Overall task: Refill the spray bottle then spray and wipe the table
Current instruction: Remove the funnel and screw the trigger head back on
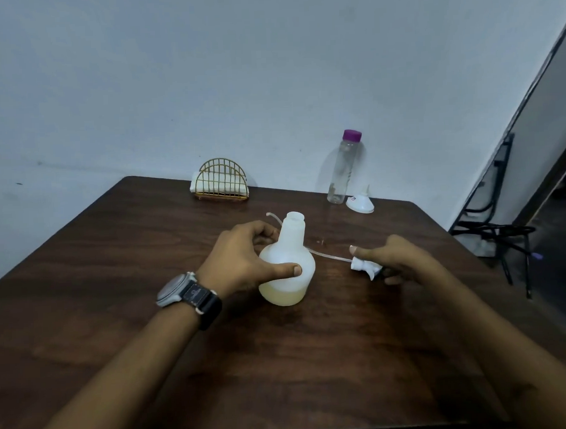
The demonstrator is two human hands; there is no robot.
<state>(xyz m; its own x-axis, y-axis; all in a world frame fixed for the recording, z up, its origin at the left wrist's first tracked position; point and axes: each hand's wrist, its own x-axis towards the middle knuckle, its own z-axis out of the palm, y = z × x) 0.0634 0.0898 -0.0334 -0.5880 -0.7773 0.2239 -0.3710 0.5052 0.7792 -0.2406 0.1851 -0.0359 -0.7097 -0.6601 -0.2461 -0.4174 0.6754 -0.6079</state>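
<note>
— White plastic bottle (292, 246), where is it?
— Centre frame, uncapped, standing on the counter (116, 286); left fingers (284, 270) curl round it, right fingers (371, 251) pinch the spray head (363, 265), right of centre.

Spray bottle (287, 262): translucent white, bulbous body, upright on the table (116, 286), neck uncapped and open. A shallow layer of pale yellow liquid covers its bottom. The left hand (244, 258) grips its body.

Spray head (363, 265): white, detached, held by the right hand (403, 261) just right of the bottle. Its clear dip tube (325, 256) runs behind the bottle.

Refill bottle (341, 173): clear, purple cap (352, 135) fitted, upright at the far edge, apparently near-empty.

Funnel (360, 204): white, inverted, spout upward, just beside the refill bottle.
</note>
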